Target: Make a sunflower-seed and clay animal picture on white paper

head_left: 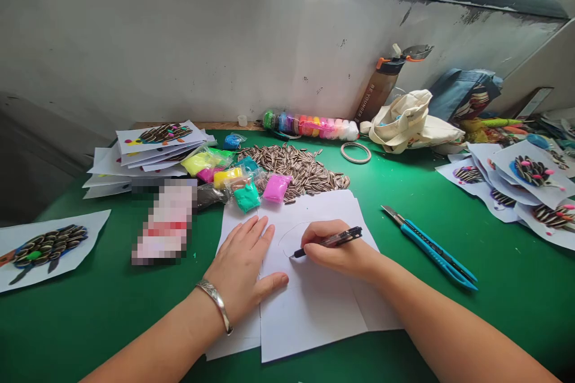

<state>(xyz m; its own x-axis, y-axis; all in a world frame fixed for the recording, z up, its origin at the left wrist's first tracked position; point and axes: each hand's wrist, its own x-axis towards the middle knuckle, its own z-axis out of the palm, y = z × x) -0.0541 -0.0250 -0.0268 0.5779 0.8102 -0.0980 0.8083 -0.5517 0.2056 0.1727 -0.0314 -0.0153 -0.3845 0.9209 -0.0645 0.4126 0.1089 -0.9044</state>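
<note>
My right hand (335, 248) grips a black pen (336, 238), its tip touching a white sheet of paper (314, 311). A thin curved line shows on the sheet, partly covered by that hand. Spread flat, my left hand (245, 263) presses on the left side of the paper, a silver bangle (215, 305) on its wrist. More white sheets lie underneath. Just beyond the paper are a pink packet of clay (277, 188), a green packet (247, 197) and a yellow packet (227, 177), with a heap of striped sunflower seeds (296, 167) behind them.
A blue utility knife (435, 251) with its blade out lies right of the paper. Seed-decorated pictures are stacked at the left (157, 137) and right (534, 173). Along the wall stand a brown bottle (380, 90) and a cloth bag (408, 122); a tape roll (356, 153) lies nearby.
</note>
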